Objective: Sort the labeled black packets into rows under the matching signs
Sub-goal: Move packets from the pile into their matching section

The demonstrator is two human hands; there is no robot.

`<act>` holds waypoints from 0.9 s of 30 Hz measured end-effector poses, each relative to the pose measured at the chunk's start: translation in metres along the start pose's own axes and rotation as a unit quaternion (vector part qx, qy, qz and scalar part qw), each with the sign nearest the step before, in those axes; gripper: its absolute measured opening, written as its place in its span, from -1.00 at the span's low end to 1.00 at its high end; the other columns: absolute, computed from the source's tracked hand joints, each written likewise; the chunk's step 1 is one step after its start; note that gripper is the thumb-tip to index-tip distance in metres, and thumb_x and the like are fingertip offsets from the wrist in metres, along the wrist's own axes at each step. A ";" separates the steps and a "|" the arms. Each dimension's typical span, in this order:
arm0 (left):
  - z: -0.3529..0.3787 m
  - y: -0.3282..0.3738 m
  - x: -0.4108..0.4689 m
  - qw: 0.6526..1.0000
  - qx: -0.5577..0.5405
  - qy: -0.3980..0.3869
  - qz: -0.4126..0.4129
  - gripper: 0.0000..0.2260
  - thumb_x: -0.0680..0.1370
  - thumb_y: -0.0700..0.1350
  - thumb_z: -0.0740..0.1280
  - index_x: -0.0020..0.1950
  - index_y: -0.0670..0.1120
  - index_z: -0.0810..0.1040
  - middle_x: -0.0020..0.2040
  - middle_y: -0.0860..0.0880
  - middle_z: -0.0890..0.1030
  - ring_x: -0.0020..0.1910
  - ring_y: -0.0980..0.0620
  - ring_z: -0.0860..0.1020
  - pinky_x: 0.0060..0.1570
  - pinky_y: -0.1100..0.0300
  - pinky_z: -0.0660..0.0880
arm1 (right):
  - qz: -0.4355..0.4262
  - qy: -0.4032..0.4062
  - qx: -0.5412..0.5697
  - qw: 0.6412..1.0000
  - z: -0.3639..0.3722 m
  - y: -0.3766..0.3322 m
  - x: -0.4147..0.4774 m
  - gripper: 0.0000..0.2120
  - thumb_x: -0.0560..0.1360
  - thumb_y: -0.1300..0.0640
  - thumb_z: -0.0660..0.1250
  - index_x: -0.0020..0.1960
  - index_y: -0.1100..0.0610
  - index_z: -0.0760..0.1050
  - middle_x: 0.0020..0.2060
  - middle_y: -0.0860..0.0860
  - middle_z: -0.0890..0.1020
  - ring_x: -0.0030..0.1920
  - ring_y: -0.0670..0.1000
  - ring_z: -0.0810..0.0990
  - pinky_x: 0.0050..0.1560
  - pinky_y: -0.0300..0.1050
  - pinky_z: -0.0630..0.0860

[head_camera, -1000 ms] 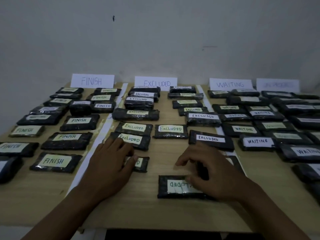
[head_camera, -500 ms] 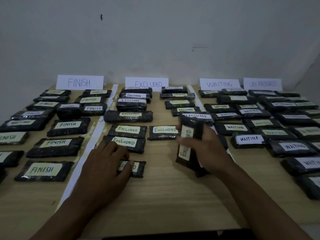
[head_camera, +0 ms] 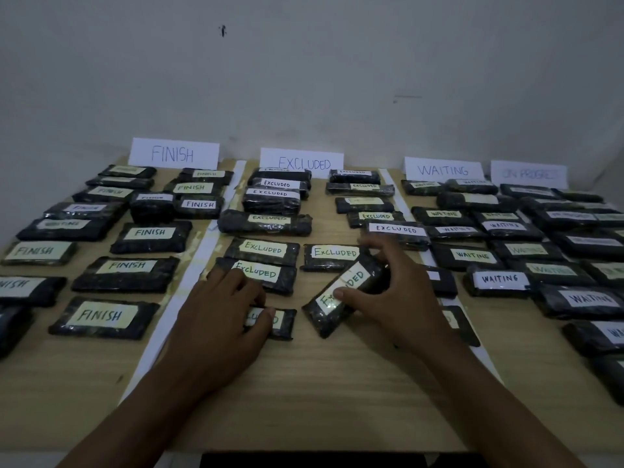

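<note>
Four white signs stand along the wall: FINISH (head_camera: 173, 153), EXCLUDED (head_camera: 302, 162), WAITING (head_camera: 443, 170) and ON PROGRESS (head_camera: 528, 173). Rows of black packets with labels lie under them. My right hand (head_camera: 391, 298) grips a tilted packet labelled EXCLUDED (head_camera: 332, 304) in the middle column, its lower end near the table. My left hand (head_camera: 221, 319) rests on a small EXCLUDED packet (head_camera: 282, 320), thumb across its label. Two more EXCLUDED packets (head_camera: 261, 249) (head_camera: 332, 256) lie just behind my hands.
White paper strips (head_camera: 189, 275) (head_camera: 388, 179) divide the wooden table (head_camera: 320, 383) into columns. A packet labelled WAITING (head_camera: 64, 226) lies in the FINISH column at the left. Two dark packets (head_camera: 442, 282) (head_camera: 461, 324) lie behind my right hand on the strip. The table's front edge is near.
My right hand lifted the EXCLUDED packet from the table's front, carried it up and back, and now lowers it tilted beside the left hand's packet. My left hand stayed put.
</note>
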State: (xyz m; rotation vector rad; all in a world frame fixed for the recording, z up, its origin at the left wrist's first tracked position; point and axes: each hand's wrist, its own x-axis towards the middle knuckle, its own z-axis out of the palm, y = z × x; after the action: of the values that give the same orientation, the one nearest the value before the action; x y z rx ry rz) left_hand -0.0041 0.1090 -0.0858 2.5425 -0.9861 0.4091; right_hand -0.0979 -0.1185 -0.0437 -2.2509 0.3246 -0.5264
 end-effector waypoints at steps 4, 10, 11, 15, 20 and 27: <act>0.001 0.000 0.000 1.000 -0.001 0.000 0.003 -0.81 0.47 0.15 0.16 -0.16 0.08 0.47 -0.16 0.13 0.42 -0.11 0.06 0.40 -0.17 0.06 0.39 | 0.004 -0.001 -0.272 0.962 0.004 0.008 -0.001 -0.45 0.26 -0.53 0.22 -0.06 -0.09 0.38 -0.25 -0.16 0.50 -0.13 -0.06 0.46 -0.08 -0.05 0.42; 0.002 -0.001 0.000 1.000 -0.003 0.001 0.004 -0.82 0.48 0.14 0.16 -0.16 0.09 0.46 -0.17 0.14 0.42 -0.13 0.08 0.40 -0.17 0.07 0.38 | -0.062 0.010 -0.349 0.935 0.010 0.009 -0.010 -0.41 0.41 -0.48 0.01 0.11 -0.05 0.42 0.03 -0.10 0.50 0.06 -0.01 0.39 0.09 -0.03 0.33; 0.002 -0.001 0.000 1.000 -0.004 0.001 0.003 -0.83 0.48 0.14 0.16 -0.16 0.10 0.46 -0.17 0.15 0.42 -0.14 0.08 0.39 -0.17 0.08 0.38 | -0.084 0.013 -0.334 0.939 0.007 0.009 -0.012 -0.45 0.42 -0.44 0.06 0.13 -0.05 0.43 0.05 -0.09 0.49 0.07 -0.01 0.39 0.08 -0.03 0.34; 0.002 -0.001 0.000 1.000 -0.003 0.002 0.004 -0.84 0.48 0.13 0.16 -0.16 0.10 0.46 -0.17 0.15 0.42 -0.14 0.08 0.39 -0.18 0.08 0.37 | -0.120 0.001 -0.319 0.940 0.004 0.013 -0.025 -0.55 0.39 -0.29 0.22 0.15 -0.06 0.50 0.24 -0.08 0.45 0.28 0.00 0.34 0.25 0.01 0.33; 0.002 -0.002 0.001 1.000 -0.002 -0.002 0.004 -0.84 0.48 0.13 0.17 -0.16 0.10 0.47 -0.17 0.16 0.43 -0.12 0.09 0.40 -0.16 0.07 0.39 | -0.121 -0.017 -0.329 0.937 0.013 0.019 -0.036 -0.59 0.44 -0.19 0.24 0.24 -0.08 0.44 0.16 -0.11 0.51 0.17 0.01 0.45 0.19 0.02 0.38; 0.002 -0.001 0.000 1.000 0.007 -0.005 -0.001 -0.81 0.48 0.16 0.14 -0.15 0.11 0.47 -0.17 0.16 0.43 -0.12 0.09 0.40 -0.14 0.06 0.39 | -0.125 0.026 -0.345 0.930 0.019 0.021 -0.035 -0.70 0.47 -0.13 0.26 0.17 -0.10 0.51 -0.06 -0.06 0.51 -0.03 0.02 0.47 -0.01 -0.02 0.41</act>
State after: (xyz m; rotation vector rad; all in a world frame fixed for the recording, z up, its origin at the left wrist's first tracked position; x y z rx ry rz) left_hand -0.0027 0.1087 -0.0882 2.5606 -0.9873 0.4048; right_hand -0.1212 -0.1063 -0.0800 -2.9924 0.2787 -0.6812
